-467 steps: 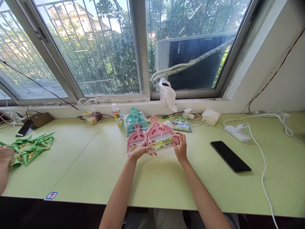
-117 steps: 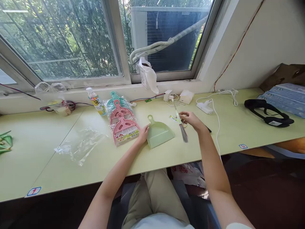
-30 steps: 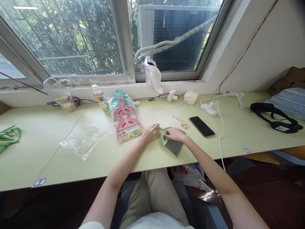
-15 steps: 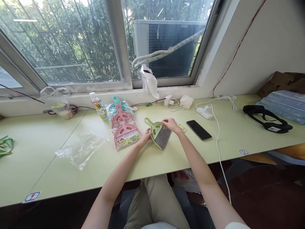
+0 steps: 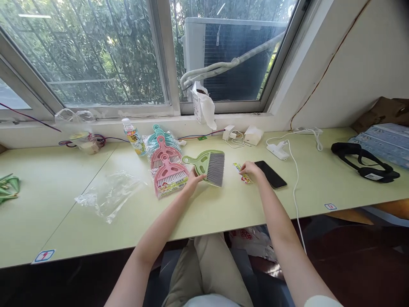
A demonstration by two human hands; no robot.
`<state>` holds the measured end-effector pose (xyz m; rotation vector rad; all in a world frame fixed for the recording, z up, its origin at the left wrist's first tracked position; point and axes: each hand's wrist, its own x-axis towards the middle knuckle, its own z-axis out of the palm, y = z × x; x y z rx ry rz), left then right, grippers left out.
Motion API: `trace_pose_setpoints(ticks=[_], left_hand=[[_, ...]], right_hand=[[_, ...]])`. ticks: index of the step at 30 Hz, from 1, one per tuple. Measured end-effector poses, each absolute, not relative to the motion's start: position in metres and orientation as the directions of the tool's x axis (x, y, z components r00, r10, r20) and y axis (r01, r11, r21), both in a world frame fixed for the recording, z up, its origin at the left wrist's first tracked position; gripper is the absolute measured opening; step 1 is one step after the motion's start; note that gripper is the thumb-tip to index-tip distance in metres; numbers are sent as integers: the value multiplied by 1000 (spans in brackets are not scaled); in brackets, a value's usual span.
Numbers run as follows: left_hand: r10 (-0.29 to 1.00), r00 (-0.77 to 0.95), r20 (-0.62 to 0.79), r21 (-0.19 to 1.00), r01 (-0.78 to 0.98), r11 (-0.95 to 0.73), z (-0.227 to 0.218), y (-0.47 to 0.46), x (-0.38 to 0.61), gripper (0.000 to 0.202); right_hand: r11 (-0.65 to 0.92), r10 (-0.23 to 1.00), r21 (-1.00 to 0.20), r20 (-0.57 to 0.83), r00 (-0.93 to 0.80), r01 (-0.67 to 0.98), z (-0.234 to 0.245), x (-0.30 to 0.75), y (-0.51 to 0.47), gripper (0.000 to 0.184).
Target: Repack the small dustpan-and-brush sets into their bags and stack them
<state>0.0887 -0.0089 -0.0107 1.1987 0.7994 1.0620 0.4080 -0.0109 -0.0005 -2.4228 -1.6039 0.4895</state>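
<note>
Since right hand (image 5: pixel 252 169) quit brush (image 5: pixel 211 167), touches label (image 5: pixel 237 166).

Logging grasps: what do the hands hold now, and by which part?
The left hand grips the green dustpan and brush by the pan's side edge, below the handle. The right hand touches a paper label; a grip cannot be told.

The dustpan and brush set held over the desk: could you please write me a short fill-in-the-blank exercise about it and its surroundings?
1. The left hand holds a dustpan and brush set made of ____ plastic.
2. The right hand touches a small paper label, and a black phone lies just to the ____ of that label.
3. The two wrapped sets nearest the left hand are ____.
Missing words: green; right; pink.
</note>
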Motion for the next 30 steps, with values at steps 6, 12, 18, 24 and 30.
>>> trace_pose_setpoints(ticks=[6, 12, 18, 24, 30], left_hand=[[959, 274, 67, 973, -232, -1, -1, -11, 84, 56], [969, 241, 46, 969, -246, 15, 5, -15, 83, 61], [968, 244, 60, 977, -211, -7, 7, -17, 82, 55], [972, 222, 78, 984, -174, -39, 9, -17, 82, 55], [975, 212, 60, 987, -159, -26, 7, -15, 82, 59]], right_hand=[[-492, 869, -280, -91, 487, 825, -1, 409, -16, 57], [-476, 879, -333, -148, 454, 814, 1, 411, -18, 32], [-434, 899, -500, -191, 394, 750, -2, 419, -28, 28], [-90, 985, -967, -51, 164, 238, 23, 380, -37, 59], [40, 972, -999, 46, 232, 32, 37, 297, -33, 59]])
